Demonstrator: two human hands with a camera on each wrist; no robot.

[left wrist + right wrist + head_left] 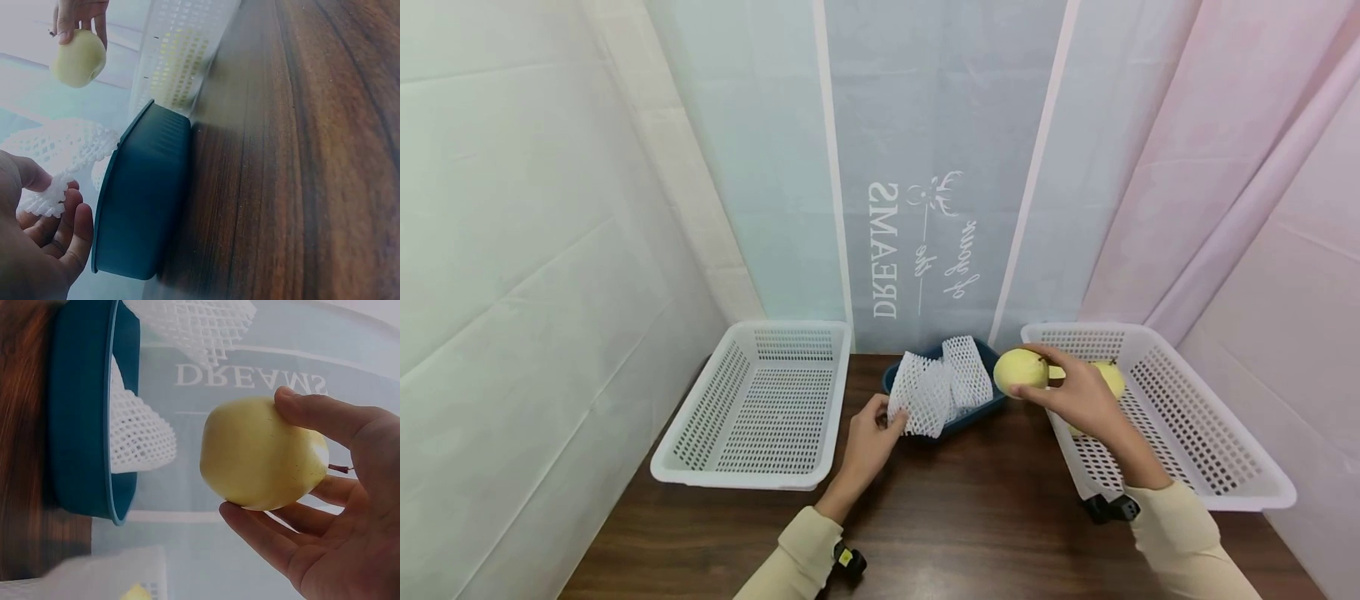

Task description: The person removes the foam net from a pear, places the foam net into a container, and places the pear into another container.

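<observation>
My left hand (867, 443) pinches the edge of a white foam net sleeve (919, 398) between thumb and fingers, over the near left side of a dark teal tub (147, 194). A second foam net (967, 372) stands up out of the tub. My right hand (1084, 398) grips a pale yellow pear (259, 453), thumb on one side and fingers on the other, its stem toward the palm. The pear is in the air between the tub and the right basket, apart from the foam net in the left hand.
On the right stands a white perforated basket (1240, 502) with more yellow pears (1109, 380), partly hidden by my right hand. Another white basket (737, 478) stands at the left with nothing visible inside. A printed curtain (910, 100) hangs behind the brown wooden table (970, 517).
</observation>
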